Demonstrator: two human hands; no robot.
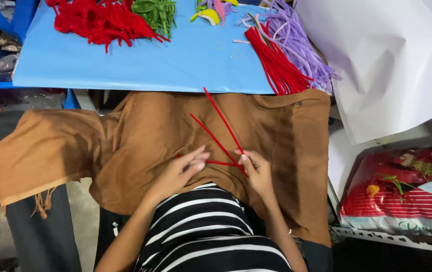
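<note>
Far left: heap of red pipe cleaners [97, 20] on blue sheet [185, 60]. Centre, over brown cloth [140, 136]: left hand [179, 171], fingers pinched on crossed red pipe cleaner stems [221, 132]; right hand [256, 168] pinching same stems at crossing. Far right: purple pipe cleaners [299, 43], white paper [387, 65].

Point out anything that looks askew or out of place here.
The straight red pipe cleaners and purple pipe cleaners spill off the blue sheet's right edge. The brown cloth lies rumpled. Both hands, left hand and right hand, pinch crossed red stems.
</note>
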